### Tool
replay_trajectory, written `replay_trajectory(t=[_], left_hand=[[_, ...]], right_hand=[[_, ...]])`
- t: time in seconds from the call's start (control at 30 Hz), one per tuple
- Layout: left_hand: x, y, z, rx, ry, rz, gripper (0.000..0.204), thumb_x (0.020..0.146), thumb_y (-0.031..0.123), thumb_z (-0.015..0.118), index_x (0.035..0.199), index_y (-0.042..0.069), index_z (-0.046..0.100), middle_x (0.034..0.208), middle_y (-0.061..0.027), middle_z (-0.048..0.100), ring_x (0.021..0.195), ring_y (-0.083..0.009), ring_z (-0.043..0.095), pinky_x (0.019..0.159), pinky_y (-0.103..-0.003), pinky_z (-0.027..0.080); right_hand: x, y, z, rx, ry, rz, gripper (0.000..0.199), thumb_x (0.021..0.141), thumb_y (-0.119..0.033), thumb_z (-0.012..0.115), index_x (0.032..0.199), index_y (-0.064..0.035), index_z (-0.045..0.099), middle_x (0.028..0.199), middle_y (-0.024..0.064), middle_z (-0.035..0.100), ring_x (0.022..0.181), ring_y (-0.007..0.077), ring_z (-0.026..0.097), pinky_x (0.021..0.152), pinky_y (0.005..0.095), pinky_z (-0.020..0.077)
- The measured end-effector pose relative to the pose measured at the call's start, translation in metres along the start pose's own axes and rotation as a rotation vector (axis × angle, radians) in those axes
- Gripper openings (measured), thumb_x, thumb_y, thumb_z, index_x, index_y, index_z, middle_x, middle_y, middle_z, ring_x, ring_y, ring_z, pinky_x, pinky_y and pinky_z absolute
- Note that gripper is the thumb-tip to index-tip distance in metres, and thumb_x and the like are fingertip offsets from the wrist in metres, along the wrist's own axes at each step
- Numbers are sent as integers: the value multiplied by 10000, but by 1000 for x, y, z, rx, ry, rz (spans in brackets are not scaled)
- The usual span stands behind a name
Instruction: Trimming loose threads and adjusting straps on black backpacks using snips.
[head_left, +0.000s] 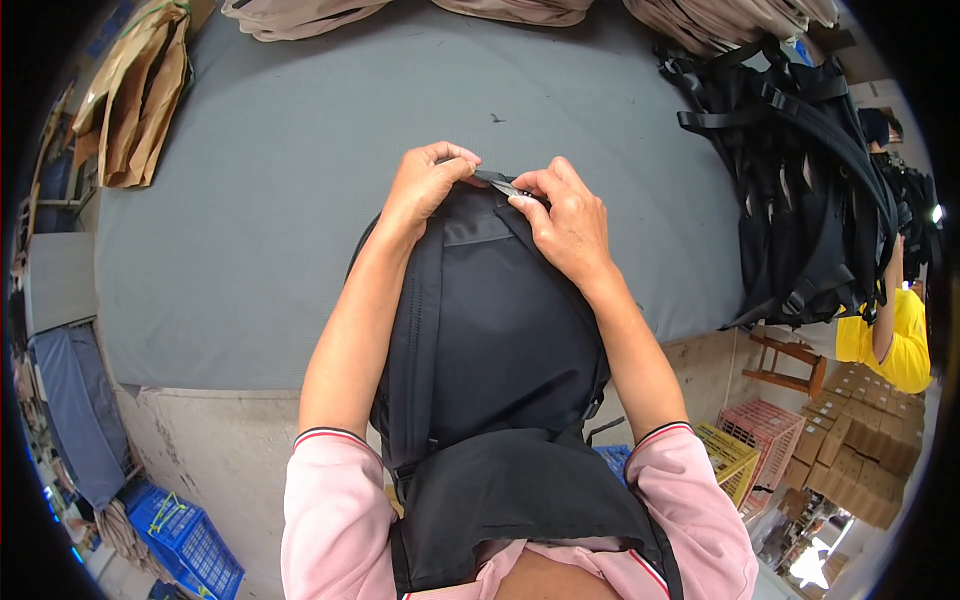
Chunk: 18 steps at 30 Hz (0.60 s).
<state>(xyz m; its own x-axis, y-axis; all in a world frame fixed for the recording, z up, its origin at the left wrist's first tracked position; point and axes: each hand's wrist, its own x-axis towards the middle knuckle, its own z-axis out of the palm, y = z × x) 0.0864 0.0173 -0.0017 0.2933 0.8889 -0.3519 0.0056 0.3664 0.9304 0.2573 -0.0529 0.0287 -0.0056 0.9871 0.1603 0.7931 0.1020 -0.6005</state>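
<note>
A black backpack point(500, 330) leans against the edge of the grey table, its top resting on the tabletop. My left hand point(428, 185) is closed in a pinch on the black webbing loop point(487, 177) at the backpack's top. Opposite it, my right hand point(570, 218) has thumb and fingers closed around a small silvery blade-like tool point(508, 188), whose tip touches or nearly touches the webbing. Most of that tool is hidden by the fingers. A shoulder strap point(418, 350) runs down the backpack's left side.
The grey tabletop point(270, 200) spreads around the backpack. Black backpacks point(800, 190) are piled at its right end, pinkish-beige bags point(300, 15) along the far edge, brown paper point(140, 100) at far left. Plastic crates point(185, 540) stand below. At right is another person in a yellow top point(905, 340).
</note>
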Motion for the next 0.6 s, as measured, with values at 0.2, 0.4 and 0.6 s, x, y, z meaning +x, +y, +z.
replay_trajectory(t=[0.2, 0.4, 0.6], left_hand=[[1, 0, 2, -15, 2, -10, 168, 788, 126, 581, 889, 3, 632, 780, -97, 661, 763, -141, 623, 764, -235, 443], [2, -2, 0, -27, -5, 0, 189, 779, 140, 583, 903, 7, 634, 782, -111, 679, 768, -145, 609, 768, -257, 455], [-4, 5, -1, -42, -60, -5, 222, 814, 172, 643, 971, 15, 640, 832, -100, 680, 833, -126, 609, 811, -245, 451]], right_hand=[[-1, 15, 5, 353, 130, 69, 124, 797, -160, 671, 867, -60, 657, 782, 11, 548, 643, 158, 591, 601, 320, 468], [0, 5, 2, 73, 23, 37, 108, 783, -129, 680, 859, -56, 655, 795, 16, 550, 665, 162, 594, 606, 307, 469], [6, 20, 4, 616, 86, 206, 189, 748, -106, 693, 912, -20, 654, 809, 53, 528, 674, 170, 559, 639, 305, 472]])
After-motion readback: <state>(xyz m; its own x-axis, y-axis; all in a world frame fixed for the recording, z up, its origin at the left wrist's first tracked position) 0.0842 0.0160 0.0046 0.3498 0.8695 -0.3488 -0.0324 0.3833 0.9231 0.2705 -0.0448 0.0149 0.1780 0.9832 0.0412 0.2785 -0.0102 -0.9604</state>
